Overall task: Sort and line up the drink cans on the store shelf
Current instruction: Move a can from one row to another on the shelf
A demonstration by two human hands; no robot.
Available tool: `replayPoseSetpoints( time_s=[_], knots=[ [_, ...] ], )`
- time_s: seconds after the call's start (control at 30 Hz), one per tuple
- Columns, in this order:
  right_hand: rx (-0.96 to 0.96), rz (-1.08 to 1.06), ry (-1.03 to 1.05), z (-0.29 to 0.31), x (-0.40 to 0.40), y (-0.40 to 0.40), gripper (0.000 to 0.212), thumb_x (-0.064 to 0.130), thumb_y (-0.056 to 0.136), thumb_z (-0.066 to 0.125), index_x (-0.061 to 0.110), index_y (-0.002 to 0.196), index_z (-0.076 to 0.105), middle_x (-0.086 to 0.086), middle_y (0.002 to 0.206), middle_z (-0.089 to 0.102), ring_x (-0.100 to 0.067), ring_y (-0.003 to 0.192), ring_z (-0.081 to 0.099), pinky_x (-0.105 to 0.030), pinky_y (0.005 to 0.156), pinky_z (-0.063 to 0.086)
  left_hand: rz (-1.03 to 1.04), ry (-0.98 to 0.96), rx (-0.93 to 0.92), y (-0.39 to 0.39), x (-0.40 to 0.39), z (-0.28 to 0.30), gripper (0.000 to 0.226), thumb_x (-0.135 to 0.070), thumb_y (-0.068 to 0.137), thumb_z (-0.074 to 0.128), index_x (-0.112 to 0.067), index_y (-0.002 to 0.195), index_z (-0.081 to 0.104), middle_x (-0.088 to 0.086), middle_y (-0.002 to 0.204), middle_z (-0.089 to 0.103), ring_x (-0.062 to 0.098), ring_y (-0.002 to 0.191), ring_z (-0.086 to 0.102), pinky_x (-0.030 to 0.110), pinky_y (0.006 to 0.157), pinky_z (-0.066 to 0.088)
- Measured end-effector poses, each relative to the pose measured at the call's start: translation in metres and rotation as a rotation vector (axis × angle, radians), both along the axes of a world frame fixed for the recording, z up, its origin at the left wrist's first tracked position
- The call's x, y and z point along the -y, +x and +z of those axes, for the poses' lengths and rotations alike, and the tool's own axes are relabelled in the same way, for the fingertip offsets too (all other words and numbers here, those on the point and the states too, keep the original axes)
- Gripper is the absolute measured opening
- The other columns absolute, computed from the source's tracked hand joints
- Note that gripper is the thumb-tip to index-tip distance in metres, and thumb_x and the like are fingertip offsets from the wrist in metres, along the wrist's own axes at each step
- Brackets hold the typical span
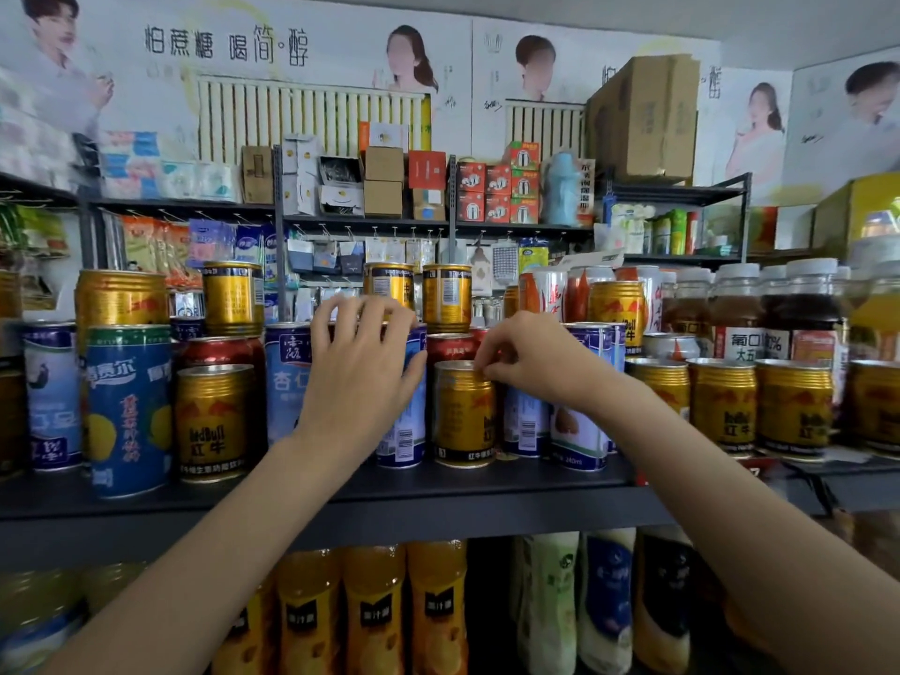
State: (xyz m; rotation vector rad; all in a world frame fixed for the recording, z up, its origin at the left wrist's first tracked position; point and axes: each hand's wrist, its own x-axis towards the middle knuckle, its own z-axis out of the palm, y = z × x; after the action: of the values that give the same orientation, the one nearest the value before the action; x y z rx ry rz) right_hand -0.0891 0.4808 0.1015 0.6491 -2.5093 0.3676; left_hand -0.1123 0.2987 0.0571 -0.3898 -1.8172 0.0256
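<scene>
Left hand (360, 372) wrapped over tall blue-and-white can (404, 431), right hand (526, 362) pinching rim of short gold can (465, 414) just beside it, mid-shelf (487, 484); likely rigid, smooth, moderately heavy if full, best gripped round the sidewall; rear rows and blue label largely hidden.

Bare strip along dark metal shelf (487, 484) front edge, below short gold can (463, 414); packed cans w/ stacked 2nd tier behind block reach.
</scene>
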Motion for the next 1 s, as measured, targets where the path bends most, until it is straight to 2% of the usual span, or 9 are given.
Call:
replayPoseSetpoints(
  time_s=[0.07, 0.17, 0.27, 0.37, 0.47, 0.67, 0.8, 0.93, 1.0],
  knots=[
    [-0.020, 0.018, -0.054, -0.002, 0.002, -0.002, 0.012, 0.010, 0.086, 0.062, 0.010, 0.094, 0.071, 0.004, 0.090, 0.062, 0.000, 0.073, 0.051, -0.008, 0.065, 0.040, -0.125, -0.017, -0.029, 0.005, -0.002, -0.013, 0.021, -0.019, 0.081, 0.061, -0.013, 0.101, 0.059, 0.005, 0.103, 0.059, 0.024, 0.102, 0.047, 0.038, 0.095, 0.026],
    [-0.015, 0.029, -0.078, -0.002, 0.003, -0.002, 0.010, 0.012, 0.085, 0.064, 0.010, 0.092, 0.071, 0.001, 0.091, 0.067, -0.002, 0.072, 0.053, -0.009, 0.064, 0.042, -0.165, -0.056, -0.017, 0.006, -0.005, -0.025, 0.022, -0.013, 0.080, 0.060, -0.014, 0.101, 0.062, 0.004, 0.103, 0.060, 0.022, 0.102, 0.045, 0.037, 0.093, 0.027],
    [-0.015, 0.039, -0.062, -0.002, 0.001, 0.002, 0.010, 0.014, 0.087, 0.063, 0.011, 0.093, 0.070, 0.013, 0.081, 0.055, 0.003, 0.066, 0.045, -0.003, 0.057, 0.038, -0.162, -0.025, 0.024, 0.006, -0.003, -0.030, 0.021, -0.012, 0.081, 0.062, -0.015, 0.101, 0.062, 0.004, 0.103, 0.060, 0.022, 0.102, 0.046, 0.037, 0.093, 0.028],
    [-0.108, 0.018, -0.081, -0.012, 0.003, 0.003, 0.012, 0.015, 0.087, 0.062, 0.013, 0.097, 0.067, 0.009, 0.088, 0.045, 0.000, 0.072, 0.044, -0.008, 0.068, 0.037, -0.165, 0.013, 0.046, 0.007, 0.003, -0.037, 0.024, -0.021, 0.085, 0.042, -0.017, 0.101, 0.059, 0.002, 0.101, 0.058, 0.020, 0.101, 0.044, 0.034, 0.092, 0.028],
    [-0.217, 0.042, -0.176, -0.029, 0.006, 0.006, 0.011, 0.012, 0.088, 0.060, 0.013, 0.098, 0.066, 0.004, 0.101, 0.045, -0.006, 0.090, 0.043, -0.016, 0.078, 0.036, -0.182, 0.044, 0.071, 0.009, -0.001, -0.039, 0.029, -0.024, 0.083, 0.036, -0.018, 0.103, 0.057, 0.001, 0.103, 0.057, 0.019, 0.101, 0.043, 0.033, 0.092, 0.026],
    [-0.302, 0.011, -0.226, -0.031, -0.018, 0.007, 0.010, 0.010, 0.088, 0.059, 0.012, 0.095, 0.066, 0.005, 0.101, 0.045, -0.006, 0.094, 0.042, -0.013, 0.079, 0.033, -0.224, 0.061, 0.083, 0.011, -0.021, -0.022, 0.030, -0.023, 0.083, 0.039, -0.016, 0.105, 0.057, 0.003, 0.110, 0.055, 0.019, 0.106, 0.042, 0.033, 0.094, 0.025],
    [-0.303, 0.038, -0.265, -0.009, -0.022, 0.010, 0.011, 0.006, 0.087, 0.058, 0.013, 0.090, 0.066, 0.005, 0.094, 0.050, 0.000, 0.074, 0.047, -0.005, 0.067, 0.038, -0.274, 0.216, 0.061, 0.008, -0.006, -0.002, 0.029, -0.023, 0.081, 0.038, -0.019, 0.104, 0.055, -0.002, 0.110, 0.052, 0.015, 0.107, 0.040, 0.027, 0.094, 0.022],
    [-0.314, 0.060, -0.254, 0.013, 0.001, -0.002, 0.011, 0.010, 0.087, 0.058, 0.018, 0.088, 0.066, 0.007, 0.087, 0.050, 0.000, 0.072, 0.046, -0.016, 0.072, 0.035, -0.260, 0.322, 0.080, 0.005, 0.029, 0.022, 0.025, -0.008, 0.084, 0.052, -0.016, 0.107, 0.056, 0.001, 0.111, 0.049, 0.018, 0.109, 0.040, 0.031, 0.094, 0.023],
    [-0.298, 0.083, -0.253, 0.024, 0.018, -0.012, 0.012, 0.011, 0.088, 0.058, 0.019, 0.087, 0.066, 0.005, 0.091, 0.054, -0.005, 0.077, 0.051, -0.020, 0.076, 0.039, -0.240, 0.317, 0.138, 0.004, 0.045, 0.035, 0.026, -0.007, 0.085, 0.052, -0.016, 0.109, 0.055, 0.000, 0.113, 0.049, 0.020, 0.112, 0.041, 0.030, 0.093, 0.021]
  ],
)
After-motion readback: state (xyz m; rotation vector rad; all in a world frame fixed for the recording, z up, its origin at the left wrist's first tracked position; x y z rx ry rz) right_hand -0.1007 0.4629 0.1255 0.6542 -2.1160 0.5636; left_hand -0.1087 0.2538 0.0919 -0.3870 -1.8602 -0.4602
